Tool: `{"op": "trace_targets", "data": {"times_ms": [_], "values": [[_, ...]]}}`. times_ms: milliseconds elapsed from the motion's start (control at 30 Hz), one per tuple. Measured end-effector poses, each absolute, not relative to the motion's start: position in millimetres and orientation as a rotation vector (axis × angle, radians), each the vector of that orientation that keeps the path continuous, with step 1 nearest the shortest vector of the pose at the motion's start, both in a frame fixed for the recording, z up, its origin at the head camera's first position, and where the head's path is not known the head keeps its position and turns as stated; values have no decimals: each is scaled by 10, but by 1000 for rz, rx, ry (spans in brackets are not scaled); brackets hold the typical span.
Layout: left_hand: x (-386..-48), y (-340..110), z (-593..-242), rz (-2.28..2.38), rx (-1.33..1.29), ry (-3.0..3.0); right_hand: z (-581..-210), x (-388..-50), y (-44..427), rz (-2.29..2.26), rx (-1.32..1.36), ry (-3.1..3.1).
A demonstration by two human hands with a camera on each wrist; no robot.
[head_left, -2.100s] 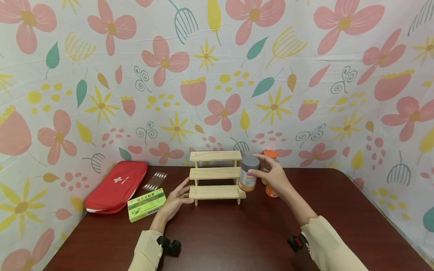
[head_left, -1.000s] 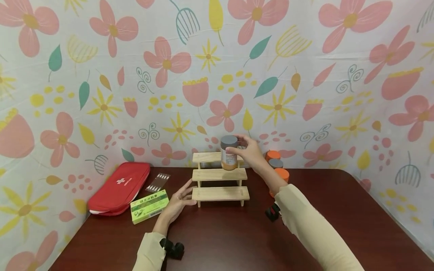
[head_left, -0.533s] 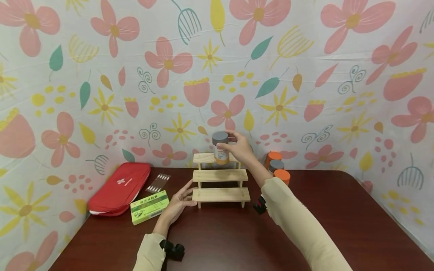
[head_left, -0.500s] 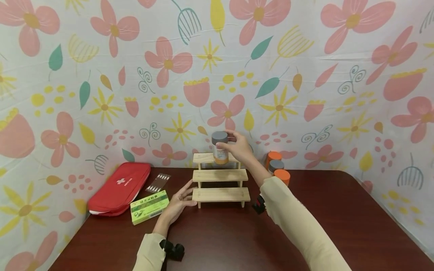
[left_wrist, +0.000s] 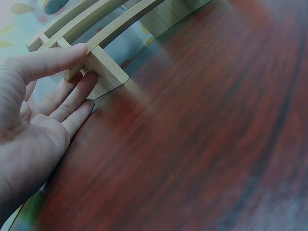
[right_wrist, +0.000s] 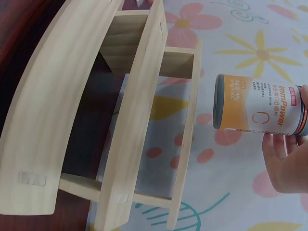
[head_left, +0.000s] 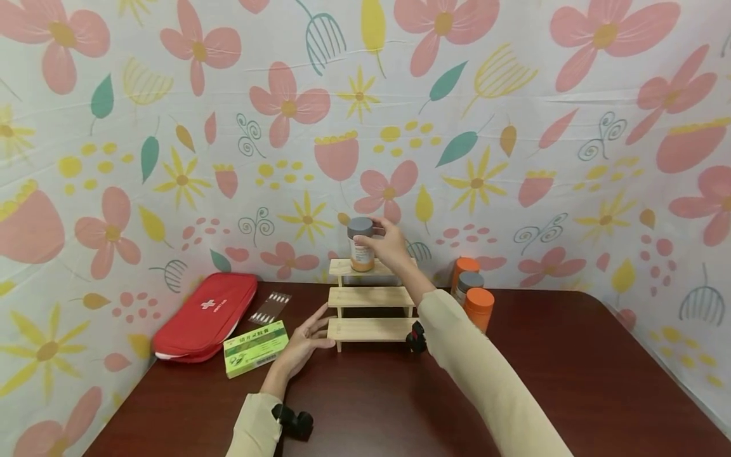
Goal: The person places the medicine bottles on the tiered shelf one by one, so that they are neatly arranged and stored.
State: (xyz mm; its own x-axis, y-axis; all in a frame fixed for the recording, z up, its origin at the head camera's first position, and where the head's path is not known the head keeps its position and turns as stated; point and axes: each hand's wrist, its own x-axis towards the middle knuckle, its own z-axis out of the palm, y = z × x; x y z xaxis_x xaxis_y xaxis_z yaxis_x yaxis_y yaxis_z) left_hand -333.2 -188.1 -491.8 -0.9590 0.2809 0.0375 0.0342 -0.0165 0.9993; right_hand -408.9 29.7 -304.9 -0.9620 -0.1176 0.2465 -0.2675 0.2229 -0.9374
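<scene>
In the head view my right hand (head_left: pixel 391 244) grips a pill bottle (head_left: pixel 361 252) near its grey lid. The bottle is upright, with an orange lower part and a white label. In the right wrist view a small gap shows between the bottle's base (right_wrist: pixel 218 102) and the top step (right_wrist: pixel 186 134) of a three-step wooden display rack (head_left: pixel 371 296). At the rack's lower left end, my left hand (head_left: pixel 299 349) holds the bottom step. The left wrist view shows the thumb (left_wrist: pixel 77 54) on its edge and fingers below, against the leg; the index finger is mostly hidden.
Right of the rack stand two orange-lidded bottles (head_left: pixel 478 308) and a grey-lidded bottle (head_left: pixel 469 282), close together. On the left lie a red first aid pouch (head_left: pixel 205 317), a green medicine box (head_left: pixel 256 349) and a packet of cotton swabs (head_left: pixel 271 308). A flowered cloth (head_left: pixel 514 209) hangs behind.
My right hand has carried the pill bottle from beside the rack's right end up and left to above the top step's left part. The left hand has stayed on the rack.
</scene>
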Motion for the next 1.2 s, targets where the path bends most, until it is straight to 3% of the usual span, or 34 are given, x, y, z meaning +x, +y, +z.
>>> {"op": "trace_targets", "data": {"times_ms": [500,900,1200], "values": [[-3341,-1846,-4868,2108,326,2037,-3156,-4259,80,1819,315,-2329],[-3331,-1875,-4888,2119,325,2047,-3342,-4240,53,1815,352,-2322],[-3287,-1869,-4904,2106,317,2068,-3417,-4198,12,1919,222,-2281]]}}
